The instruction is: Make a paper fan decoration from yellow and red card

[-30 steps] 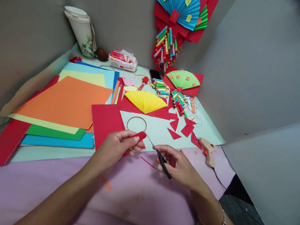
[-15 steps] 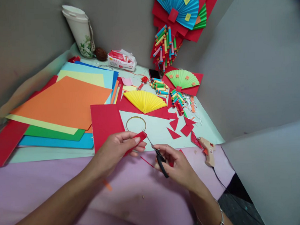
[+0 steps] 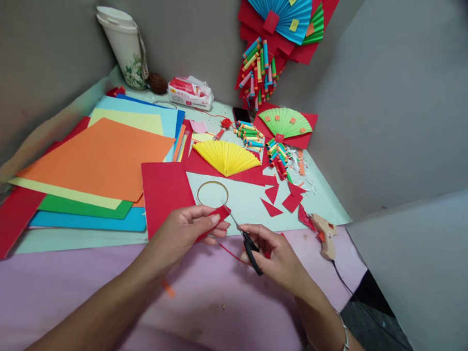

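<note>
Pinched between the thumb and fingers of my left hand (image 3: 193, 225) is a small piece of red paper (image 3: 221, 213). My right hand (image 3: 270, 254) grips black-handled scissors (image 3: 251, 252), their blades at the right end of that paper. Part of the blades is hidden behind the paper. A thin red strip (image 3: 230, 253) hangs below, between my two hands. Just beyond my fingers lies a gold ring (image 3: 198, 190) on the pale green sheet. A larger red sheet (image 3: 167, 191) is left of it, and a yellow folded paper fan (image 3: 226, 159) sits farther back.
Stacked coloured paper (image 3: 101, 160) covers the left side. Red scraps (image 3: 271, 207) and a glue gun (image 3: 325, 236) with a cord lie to the right. Behind are a green fan (image 3: 284, 122), small paper rolls (image 3: 250, 135), a tissue pack (image 3: 190, 93) and a white cup (image 3: 125, 51).
Almost nothing differs. My hands, the red paper and the scissors hold nearly the same position, and the view has shifted very slightly.
</note>
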The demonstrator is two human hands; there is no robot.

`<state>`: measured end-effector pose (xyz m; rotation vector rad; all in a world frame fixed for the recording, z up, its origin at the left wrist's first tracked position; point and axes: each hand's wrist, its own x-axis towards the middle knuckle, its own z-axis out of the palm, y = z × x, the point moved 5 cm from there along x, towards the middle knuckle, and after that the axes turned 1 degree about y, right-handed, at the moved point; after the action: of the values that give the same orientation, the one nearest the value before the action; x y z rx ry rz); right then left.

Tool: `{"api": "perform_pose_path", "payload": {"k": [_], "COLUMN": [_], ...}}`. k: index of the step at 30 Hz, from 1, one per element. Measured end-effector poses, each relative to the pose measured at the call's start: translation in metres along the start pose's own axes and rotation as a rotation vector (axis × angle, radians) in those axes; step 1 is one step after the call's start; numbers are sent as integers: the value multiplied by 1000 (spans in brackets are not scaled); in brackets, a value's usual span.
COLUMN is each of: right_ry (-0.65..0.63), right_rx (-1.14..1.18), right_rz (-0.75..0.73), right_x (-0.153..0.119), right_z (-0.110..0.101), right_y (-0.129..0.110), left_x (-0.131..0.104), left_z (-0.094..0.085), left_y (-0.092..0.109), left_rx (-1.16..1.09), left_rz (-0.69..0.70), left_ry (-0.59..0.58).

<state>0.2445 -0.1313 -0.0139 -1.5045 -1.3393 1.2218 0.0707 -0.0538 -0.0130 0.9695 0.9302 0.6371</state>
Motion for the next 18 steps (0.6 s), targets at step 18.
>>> {"api": "perform_pose_path", "payload": {"k": [18], "right_ry": [24], "right_rx": [26], "right_rz": [6], "right_x": [-1], "right_z": [-3], "right_y": [-8], "left_x": [1], "left_z": [-1], "left_y": [0], "left_rx": [22], "left_rz": [-6], "left_ry": [-9]}}
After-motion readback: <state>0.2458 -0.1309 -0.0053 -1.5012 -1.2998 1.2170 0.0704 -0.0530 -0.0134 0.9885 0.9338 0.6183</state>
